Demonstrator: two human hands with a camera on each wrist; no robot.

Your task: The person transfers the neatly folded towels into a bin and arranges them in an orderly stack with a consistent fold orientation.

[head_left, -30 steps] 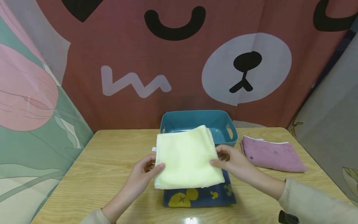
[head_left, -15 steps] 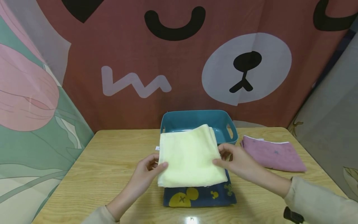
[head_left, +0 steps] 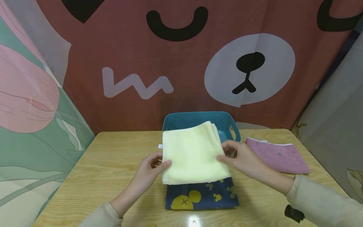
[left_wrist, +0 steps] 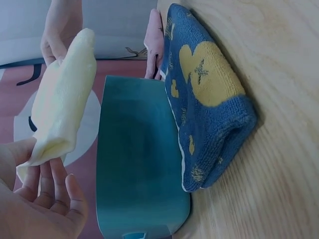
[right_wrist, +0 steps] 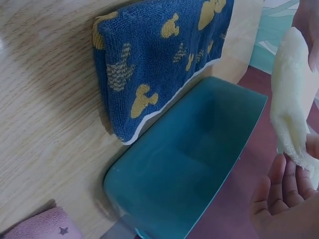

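A folded pale yellow towel (head_left: 194, 154) is held in the air between both hands, a small white tag at its left edge. My left hand (head_left: 153, 168) pinches the left side, thumb on the front face and fingers behind. On the opposite side my right hand (head_left: 241, 157) pinches the edge the same way. Below the towel lies a folded navy towel (head_left: 204, 198) with yellow mouse-head prints. Behind, a teal basket (head_left: 198, 118) is partly hidden by the yellow towel in the head view; the wrist views show no item in the basket (left_wrist: 139, 154).
To the right on the wooden table (head_left: 119, 157) lies a folded pink towel (head_left: 279, 157) with small stars. A brown curtain (head_left: 136, 110) with a bear print hangs directly behind the table's back edge.
Both hands have raised the yellow towel and carried it slightly right and toward the basket. More of the navy towel shows beneath it. The other towels and the basket have stayed put.
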